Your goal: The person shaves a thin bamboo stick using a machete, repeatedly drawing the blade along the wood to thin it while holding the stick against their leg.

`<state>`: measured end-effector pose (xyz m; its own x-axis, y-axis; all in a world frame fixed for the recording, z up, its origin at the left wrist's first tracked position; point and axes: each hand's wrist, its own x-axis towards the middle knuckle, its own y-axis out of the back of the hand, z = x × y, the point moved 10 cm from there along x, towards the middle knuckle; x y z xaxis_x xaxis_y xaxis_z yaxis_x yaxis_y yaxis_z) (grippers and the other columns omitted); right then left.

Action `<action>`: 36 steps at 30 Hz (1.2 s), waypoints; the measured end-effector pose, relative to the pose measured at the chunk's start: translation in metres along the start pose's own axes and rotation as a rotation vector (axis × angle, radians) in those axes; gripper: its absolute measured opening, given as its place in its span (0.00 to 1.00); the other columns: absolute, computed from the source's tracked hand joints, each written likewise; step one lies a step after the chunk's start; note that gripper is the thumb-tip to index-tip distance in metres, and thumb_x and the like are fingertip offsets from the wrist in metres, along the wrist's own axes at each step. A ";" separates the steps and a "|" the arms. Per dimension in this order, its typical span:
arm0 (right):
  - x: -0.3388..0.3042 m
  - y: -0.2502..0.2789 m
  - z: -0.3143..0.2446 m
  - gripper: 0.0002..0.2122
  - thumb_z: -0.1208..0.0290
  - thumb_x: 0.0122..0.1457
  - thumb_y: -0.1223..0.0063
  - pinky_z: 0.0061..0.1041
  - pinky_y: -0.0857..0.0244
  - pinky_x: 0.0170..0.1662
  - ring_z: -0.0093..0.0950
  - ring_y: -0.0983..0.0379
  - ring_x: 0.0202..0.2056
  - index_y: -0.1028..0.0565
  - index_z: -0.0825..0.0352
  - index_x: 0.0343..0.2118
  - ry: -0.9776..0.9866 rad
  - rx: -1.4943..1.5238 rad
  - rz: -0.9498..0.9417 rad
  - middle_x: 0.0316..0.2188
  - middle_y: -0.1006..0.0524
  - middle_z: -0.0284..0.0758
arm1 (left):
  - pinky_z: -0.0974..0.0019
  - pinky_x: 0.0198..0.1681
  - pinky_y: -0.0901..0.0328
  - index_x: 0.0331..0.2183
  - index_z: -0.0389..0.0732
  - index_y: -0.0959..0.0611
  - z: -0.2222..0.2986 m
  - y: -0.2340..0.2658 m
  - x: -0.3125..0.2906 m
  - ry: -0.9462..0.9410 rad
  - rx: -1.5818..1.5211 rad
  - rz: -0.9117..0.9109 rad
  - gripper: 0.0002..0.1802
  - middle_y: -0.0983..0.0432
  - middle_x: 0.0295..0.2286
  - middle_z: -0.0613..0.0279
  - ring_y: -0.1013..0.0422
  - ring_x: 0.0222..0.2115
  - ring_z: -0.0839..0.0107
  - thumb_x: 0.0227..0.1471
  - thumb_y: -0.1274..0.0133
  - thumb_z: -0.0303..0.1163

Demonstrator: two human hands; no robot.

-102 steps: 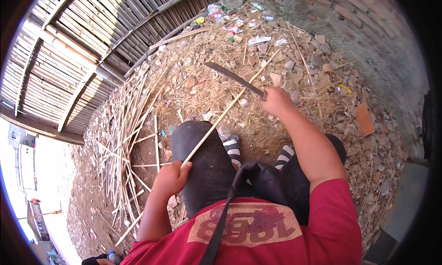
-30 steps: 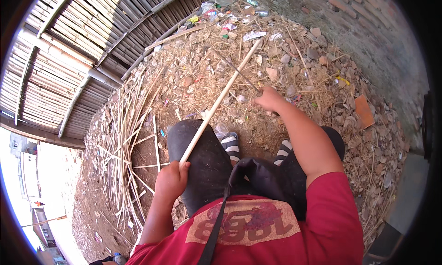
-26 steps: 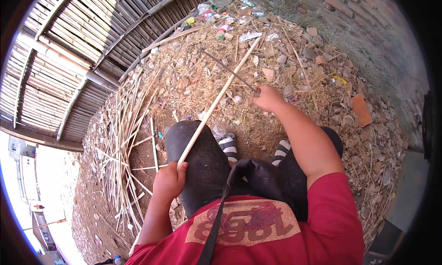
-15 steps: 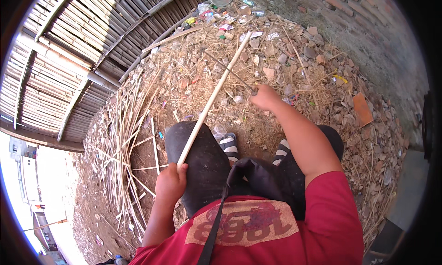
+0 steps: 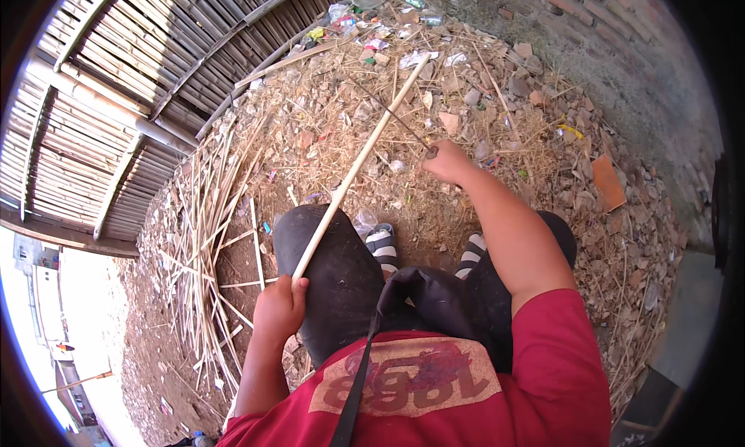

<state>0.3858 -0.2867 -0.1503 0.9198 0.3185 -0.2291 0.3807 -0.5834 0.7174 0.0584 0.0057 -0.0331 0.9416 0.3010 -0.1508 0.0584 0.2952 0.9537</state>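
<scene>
My left hand (image 5: 281, 310) is closed round the near end of a long pale bamboo strip (image 5: 358, 166). The strip slants up and to the right across my left thigh, its far end over the littered ground. In my right hand (image 5: 448, 163), closed on its handle, is a thin dark-bladed knife (image 5: 396, 116). The blade points up and to the left and crosses the strip near its far part. Most of the handle is hidden in my fist.
A heap of split bamboo strips (image 5: 206, 261) lies on the ground to the left. Behind it stands a bamboo slat wall (image 5: 101, 136); a brick wall (image 5: 621, 74) rises at the right. An orange tile piece (image 5: 608, 183) and stones lie about, with litter (image 5: 372, 39) at the back.
My left hand has shifted slightly left and down with the strip. The knife blade still crosses the strip, and my right hand has barely moved.
</scene>
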 end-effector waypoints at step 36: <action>-0.041 -0.009 -0.067 0.13 0.64 0.48 0.39 0.41 0.27 0.41 0.42 0.20 0.36 0.19 0.64 0.35 0.277 -0.264 -0.145 0.32 0.18 0.43 | 0.40 0.31 0.33 0.28 0.35 0.25 0.008 0.004 0.004 -0.009 0.084 -0.048 0.25 0.23 0.22 0.38 0.25 0.26 0.37 0.62 0.48 0.50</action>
<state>0.3384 -0.2442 -0.1030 0.7842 0.5938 -0.1802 0.4342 -0.3176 0.8430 0.0653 0.0013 -0.0285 0.9400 0.2802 -0.1948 0.1308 0.2314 0.9640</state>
